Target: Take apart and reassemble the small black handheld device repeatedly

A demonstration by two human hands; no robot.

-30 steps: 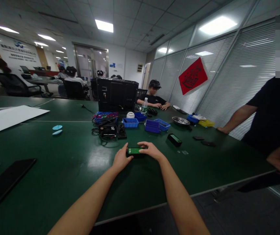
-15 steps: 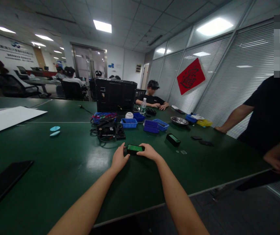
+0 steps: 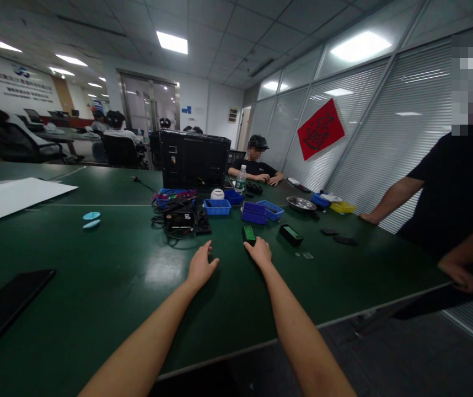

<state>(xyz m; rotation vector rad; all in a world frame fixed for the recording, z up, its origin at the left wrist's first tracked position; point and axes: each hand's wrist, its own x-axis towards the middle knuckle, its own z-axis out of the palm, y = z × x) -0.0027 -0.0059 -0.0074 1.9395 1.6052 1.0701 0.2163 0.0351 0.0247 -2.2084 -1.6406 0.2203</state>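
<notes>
Black oblong case with a green circuit-board face (image 3: pixel 248 234) is held in a narrow pinch at its near end by the right hand (image 3: pixel 260 252). Toward the body from this grip, smooth dark green tabletop (image 3: pixel 236 309) is stretched as far as the pale near edge (image 3: pixel 220 360); to the left, the same surface is spread between the hands. Just right of the grip, a second black oblong case with a paler green face (image 3: pixel 290 235) is set; just beyond the held case, a purple-blue rectangular plastic bin (image 3: pixel 254 213) is placed. The right thumb is laid at the case's left side; the other fingers, partly hidden, are apparently curled about its right. Well left, the left hand (image 3: pixel 202 263) is held loosely spread, thumb parted from fingers.
</notes>
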